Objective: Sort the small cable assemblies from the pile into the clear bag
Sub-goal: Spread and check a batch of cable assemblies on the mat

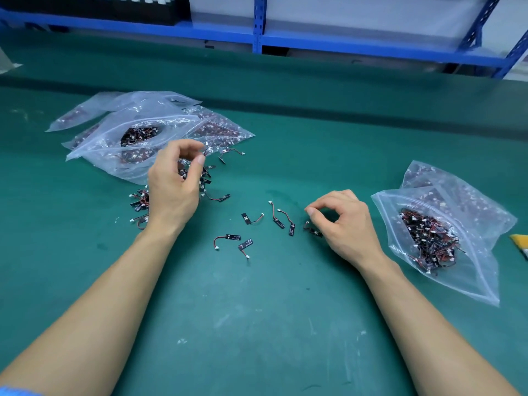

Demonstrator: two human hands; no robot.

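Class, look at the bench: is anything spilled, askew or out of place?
Several assemblies lie scattered on the mat between the left hand and right hand, apart from the pile; probably mid-sorting, no damage visible.

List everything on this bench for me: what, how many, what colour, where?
table mat: one, green, under everything.
pile of assemblies: one, black with red wires, left of centre.
loose assemblies: about six, black and red, centre of the mat.
left bags: several, clear, far left; top one open, partly filled.
right bags: two, clear, right; front one open, holding assemblies.
shelving: one, blue, behind the table.
yellow object: one, right edge, kind unclear.
left hand: one, above the pile, pinching a lifted assembly.
right hand: one, fingers curled over the rightmost assembly; grip unclear.
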